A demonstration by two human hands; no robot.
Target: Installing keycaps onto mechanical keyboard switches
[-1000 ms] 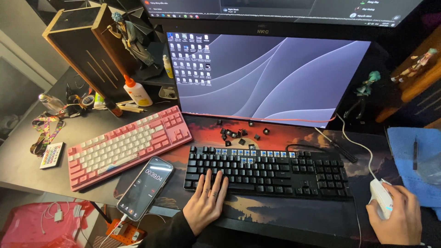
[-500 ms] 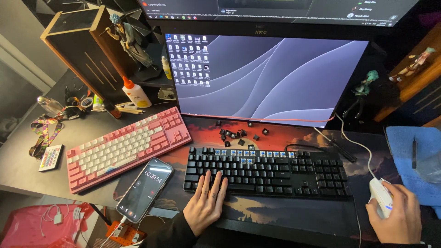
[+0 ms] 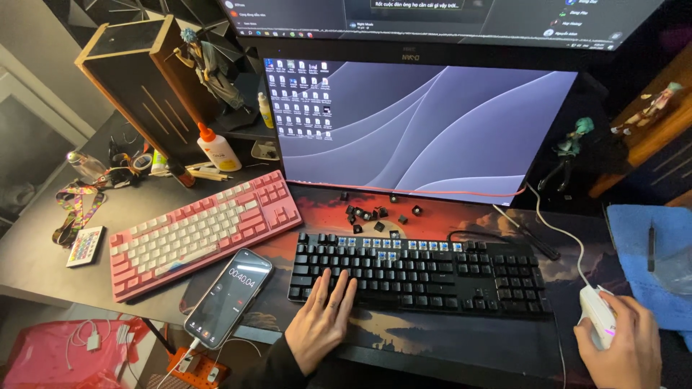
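The left hand (image 3: 321,320) lies flat and open on the hard black keyboard (image 3: 422,274). The right hand (image 3: 626,342) wraps the smooth, light mouse (image 3: 598,313).

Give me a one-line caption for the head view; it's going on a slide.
Left hand rests on a black keyboard with keycaps removed, right hand on a white mouse.

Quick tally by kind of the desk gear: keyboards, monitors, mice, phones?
Keyboards: 2, black keyboard under the left hand, pink keyboard
Monitors: 2, lower monitor, upper monitor
Mice: 1, white mouse under the right hand
Phones: 1, phone
Total: 6
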